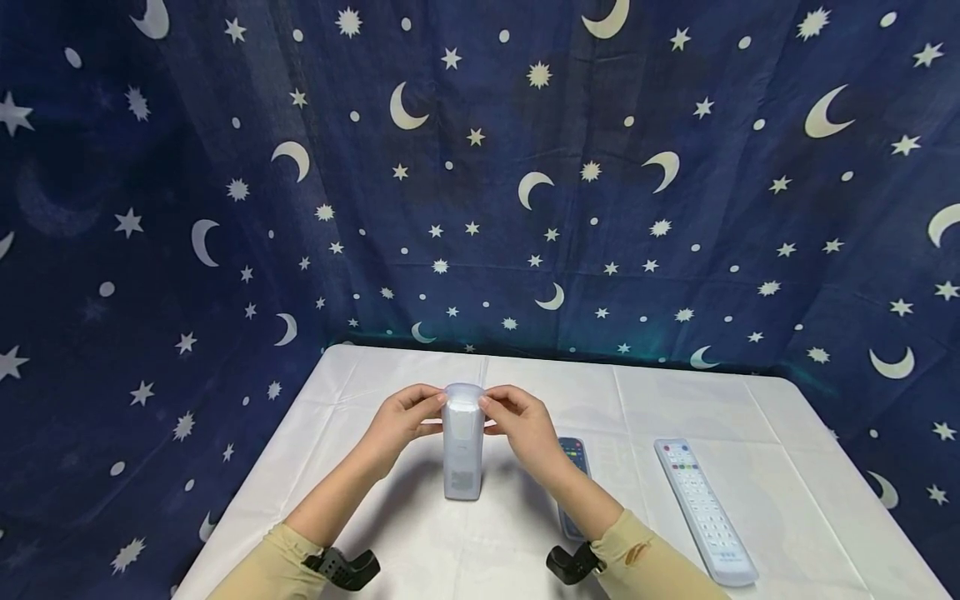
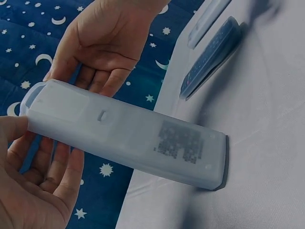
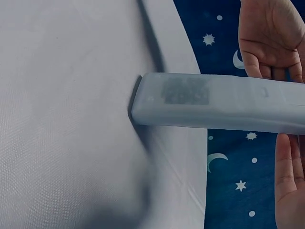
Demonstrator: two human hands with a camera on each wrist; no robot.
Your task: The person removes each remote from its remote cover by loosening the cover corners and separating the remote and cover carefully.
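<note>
A remote control in a translucent silicone cover point(image 1: 462, 450) stands upright on the table, its back with a dark printed label toward me. At the cover's top end, my left hand point(image 1: 401, 419) pinches the left edge and my right hand point(image 1: 519, 422) pinches the right edge. In the left wrist view the cover's end point(image 2: 33, 98) shows a gap above the remote, between thumbs. There my left hand point(image 2: 38, 186) is at lower left, its other fingers behind the cover. The right wrist view shows the cover's lower end point(image 3: 186, 98) and my right hand point(image 3: 291, 183), partly cropped.
A dark remote control point(image 1: 573, 454) lies on the white table point(image 1: 600, 400), partly hidden by my right forearm. Farther right lies a white remote control point(image 1: 703, 504) in a clear cover. A dark blue cloth point(image 1: 480, 192) with moons and stars hangs behind and at the left.
</note>
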